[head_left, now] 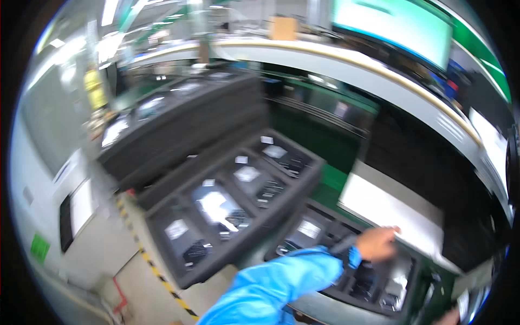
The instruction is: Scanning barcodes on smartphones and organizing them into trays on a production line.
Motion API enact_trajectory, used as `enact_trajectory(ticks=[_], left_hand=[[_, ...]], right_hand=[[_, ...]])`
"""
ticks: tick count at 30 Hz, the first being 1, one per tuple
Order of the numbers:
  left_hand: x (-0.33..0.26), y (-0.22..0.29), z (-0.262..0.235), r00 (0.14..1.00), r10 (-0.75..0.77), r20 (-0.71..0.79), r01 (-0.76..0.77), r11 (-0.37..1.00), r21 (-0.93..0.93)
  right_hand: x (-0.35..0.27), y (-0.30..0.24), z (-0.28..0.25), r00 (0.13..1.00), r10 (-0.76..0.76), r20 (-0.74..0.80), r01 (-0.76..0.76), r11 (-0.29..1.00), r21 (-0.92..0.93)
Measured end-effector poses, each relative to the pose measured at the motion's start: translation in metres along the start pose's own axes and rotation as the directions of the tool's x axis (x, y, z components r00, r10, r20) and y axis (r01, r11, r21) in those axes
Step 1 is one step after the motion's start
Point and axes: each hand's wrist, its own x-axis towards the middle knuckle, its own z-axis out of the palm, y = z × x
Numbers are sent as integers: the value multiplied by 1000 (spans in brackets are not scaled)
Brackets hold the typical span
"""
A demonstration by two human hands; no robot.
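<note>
Overhead, the view is blurred, so fine detail is lost. A blue sleeve (281, 281) comes up from the lower edge and stretches toward the right, the forearm nearly straight, ending in the left hand (376, 242). That hand reaches out with its fingers extended and held loosely together, the fingertips touching the near edge of a flat white sheet (387, 208); whether it pinches the sheet cannot be told. The sheet lies tilted over the right part of a dark foam tray (374, 292) whose compartments hold small dark parts and pale bags. Just left of it, a second dark foam tray (227, 216) stands higher, overhanging the first, with more bagged parts in its compartments. Behind that, a stack of dark trays (184, 124) rises at the far left. At the lower right corner, only a sliver of the right hand (448, 317) shows beside something white, its pose unclear.
</note>
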Motion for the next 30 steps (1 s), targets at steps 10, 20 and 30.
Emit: enact_trajectory(ticks=[10,20,30], left_hand=[[-1,-6,-26,995,-11,97,11,1000,7],[-12,1,-18,979,48,198,-112,940,324],[-12,15,-45,991,37,126,-72,955,289]], right_hand=[[-247,-165,129,-308,484,819,172,875,-452],[-223,-147,97,537,121,835,349,869,-351],[-151,-81,84,715,139,685,258,859,-443]])
